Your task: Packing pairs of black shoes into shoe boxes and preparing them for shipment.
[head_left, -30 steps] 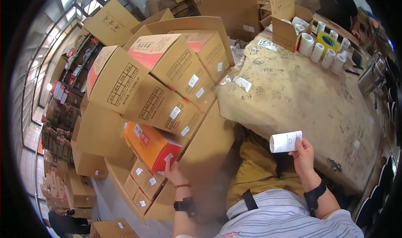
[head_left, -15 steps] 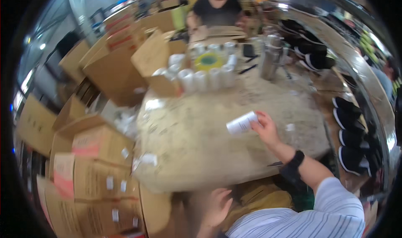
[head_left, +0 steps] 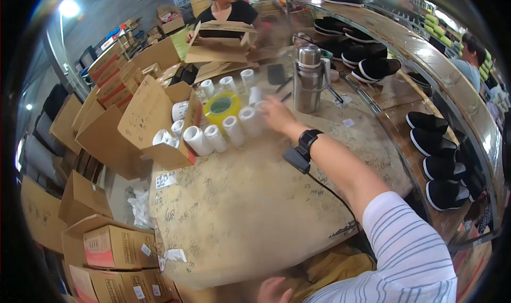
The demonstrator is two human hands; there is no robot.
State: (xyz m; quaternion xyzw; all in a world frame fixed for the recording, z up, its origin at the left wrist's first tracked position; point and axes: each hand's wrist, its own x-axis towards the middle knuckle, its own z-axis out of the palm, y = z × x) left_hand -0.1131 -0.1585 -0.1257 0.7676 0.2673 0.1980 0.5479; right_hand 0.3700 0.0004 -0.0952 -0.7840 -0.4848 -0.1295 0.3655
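At the right end of a row of white paper rolls (head_left: 233,131), my right hand (head_left: 278,115) closes its fingers on a white roll, mostly hidden behind them. Several more rolls stand around a large yellow tape roll (head_left: 222,106) on the paper-covered table (head_left: 239,196). A black strapped device (head_left: 306,143) with a cable sits on my right wrist. Low in the picture, by the table's near edge, my left hand (head_left: 274,291) shows only in part, fingers apart and holding nothing.
A steel flask (head_left: 308,82) stands right of my hand. An open carton (head_left: 159,119) with rolls is at the table's left; stacked cartons (head_left: 120,247) lie nearer. Black shoes (head_left: 444,167) line the right-hand shelf. Across the table, a person handles a cardboard box (head_left: 221,42).
My right hand has carried the roll from mid-table forward and left to the row. My left hand is lower in the picture. The view has shifted, and the person opposite now raises a box.
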